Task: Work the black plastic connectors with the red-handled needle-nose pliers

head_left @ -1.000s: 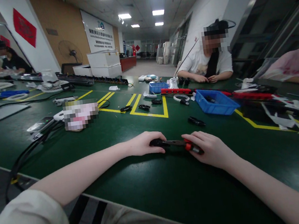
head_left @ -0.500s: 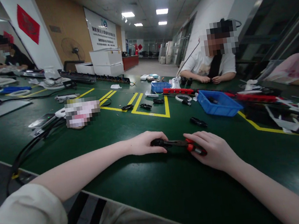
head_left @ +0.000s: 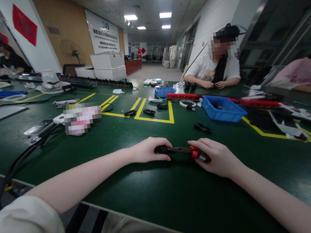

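Note:
Between the thumb and fingers of my left hand (head_left: 146,150) sits a small black part (head_left: 162,149); its exact kind does not show. My right hand (head_left: 216,154) is wrapped round the red and black handles of a pair of pliers (head_left: 195,153). The pliers' jaws point left and meet the black part at its right end. Both hands are just above the green table (head_left: 144,206). Beyond my right hand lies another black part (head_left: 203,127). Several similar black pieces (head_left: 149,112) lie at the yellow tape further back.
A blue bin (head_left: 223,109) stands at the right, with a smaller blue bin (head_left: 164,91) behind it. A phone (head_left: 83,120) and black cables (head_left: 30,150) lie at the left. Across the table a person (head_left: 217,62) works beside red strips (head_left: 183,96).
The whole view has shifted slightly, so things appear a little further left. Both hands keep their hold on the black part and the pliers.

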The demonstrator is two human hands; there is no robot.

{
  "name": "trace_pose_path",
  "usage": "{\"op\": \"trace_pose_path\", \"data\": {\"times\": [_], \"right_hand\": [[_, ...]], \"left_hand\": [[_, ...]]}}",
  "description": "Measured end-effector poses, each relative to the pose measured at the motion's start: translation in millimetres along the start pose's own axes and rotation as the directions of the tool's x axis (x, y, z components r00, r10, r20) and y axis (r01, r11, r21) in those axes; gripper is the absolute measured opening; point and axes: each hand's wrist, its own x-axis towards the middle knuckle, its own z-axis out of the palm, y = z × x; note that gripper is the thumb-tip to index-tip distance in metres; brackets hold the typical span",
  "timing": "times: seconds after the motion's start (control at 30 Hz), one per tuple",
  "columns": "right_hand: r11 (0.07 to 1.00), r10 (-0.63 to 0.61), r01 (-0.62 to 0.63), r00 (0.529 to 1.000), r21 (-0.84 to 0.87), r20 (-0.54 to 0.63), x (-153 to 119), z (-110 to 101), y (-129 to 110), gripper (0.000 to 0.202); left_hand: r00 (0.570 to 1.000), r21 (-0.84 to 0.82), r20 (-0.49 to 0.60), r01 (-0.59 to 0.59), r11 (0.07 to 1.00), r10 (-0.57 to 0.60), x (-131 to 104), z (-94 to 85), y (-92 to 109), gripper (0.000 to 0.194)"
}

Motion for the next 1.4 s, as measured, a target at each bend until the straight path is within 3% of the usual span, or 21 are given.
{"op": "trace_pose_path", "data": {"times": [0.37,0.6,0.87,1.4], "right_hand": [[0.999,0.046,-0.046,0.997,0.001,0.065,3,1,1,0.046],[0.992,-0.045,0.043,0.999,-0.123,-0.008,3,6,6,0.042],[0.986,-0.072,0.067,0.997,-0.153,-0.028,4,5,2,0.034],[0.99,0.026,-0.019,0.998,-0.138,0.049,8,1,-1,0.027]], "left_hand": [[1.0,0.079,0.007,-0.011,0.997,0.01,1,-2.0,-4,0.032],[0.999,0.146,0.019,-0.047,0.988,0.044,2,-0.5,-5,0.03],[0.995,0.212,0.036,-0.103,0.972,0.097,3,0.6,-6,0.03],[0.992,0.249,0.035,-0.13,0.96,0.125,3,2.9,-9,0.029]]}}
